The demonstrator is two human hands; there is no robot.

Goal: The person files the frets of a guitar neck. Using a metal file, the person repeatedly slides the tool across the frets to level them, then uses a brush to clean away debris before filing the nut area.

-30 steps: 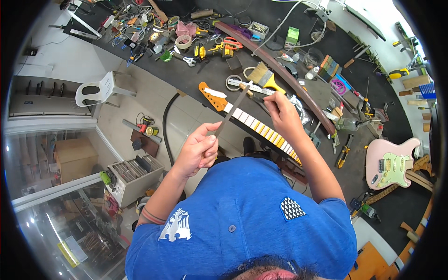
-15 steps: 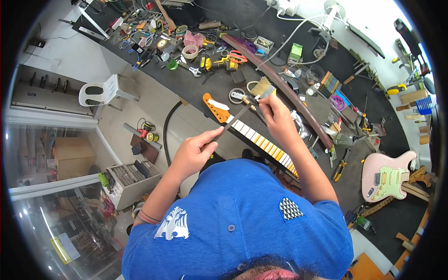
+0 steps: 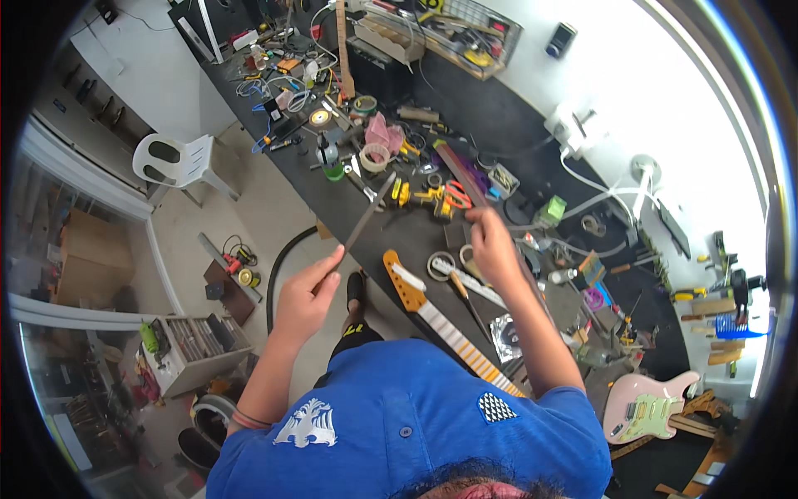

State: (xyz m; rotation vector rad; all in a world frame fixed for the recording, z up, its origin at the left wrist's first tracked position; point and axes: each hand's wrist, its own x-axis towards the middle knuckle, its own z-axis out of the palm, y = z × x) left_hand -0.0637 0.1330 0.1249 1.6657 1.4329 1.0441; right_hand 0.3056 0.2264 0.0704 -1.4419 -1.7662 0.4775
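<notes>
Head cam, going left to right: the left hand is up in front of the table's near edge, thumb and fingers closed on the lower end of a long grey metal strip that looks like a file, far end angled up over the table. I'd guess it's light and stiff, not likely to snap, maybe a bit rough on the faces or sharp along the edges, so pinching the flats near one end, like that, seems the right hold. Next over is the guitar neck, lying slantwise along the near edge, headstock toward the table's left end, lower end running out of sight behind the blue shirt. Probably stiff wood, not very heavy but long, with a face and frets that'd ding easily; I'd take it by the sides, one hand just below the headstock and one further down, off the fretboard. A wooden-handled tool lies just beside it, further in from the edge. Then the right hand, fingers curled in, raised over the table by the orange-handled tool; can't tell if there's anything in it. Pink guitar body sits toward the right end, well apart.
</notes>
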